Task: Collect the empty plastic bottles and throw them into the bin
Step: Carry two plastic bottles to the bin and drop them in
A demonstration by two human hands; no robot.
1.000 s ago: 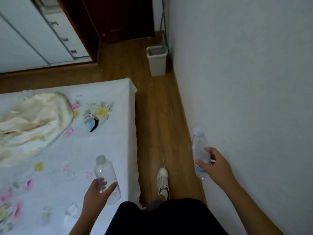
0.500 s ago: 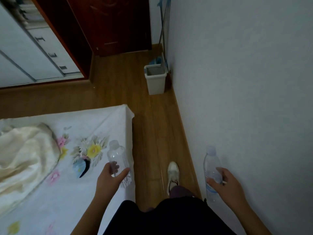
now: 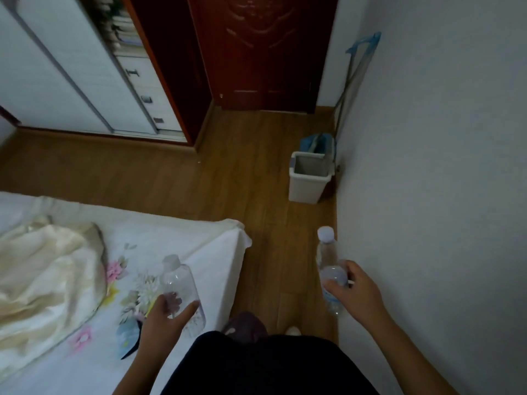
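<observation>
The bed (image 3: 182, 243) takes up everything on the left-hand side, its white flowered sheet running under and beyond the left hand, with a cream blanket (image 3: 42, 275) bunched farther out to that side. Between the two hands lies a strip of wooden floor (image 3: 256, 172), the lane the person has to walk. Beyond both hands, well ahead and closer to the right one, the bin (image 3: 309, 181) stands open against the wall (image 3: 427, 166), tucked into the corner so it is out of the walkway; it looks empty, though its bottom is in shadow and I cannot be sure. A mop leans just behind it.

Each hand carries one bottle, which is why they are held apart at hip level. The left hand (image 3: 165, 315) is wrapped round the lower body of a clear bottle (image 3: 182, 289), cap tilted up and away over the bed's edge. The right hand (image 3: 356, 292) is closed round the middle of a slimmer bottle (image 3: 328, 263) with a white cap, carried upright close to the wall. Both look empty. I judge collecting is done and only the walk to the bin and the drop remain.
</observation>
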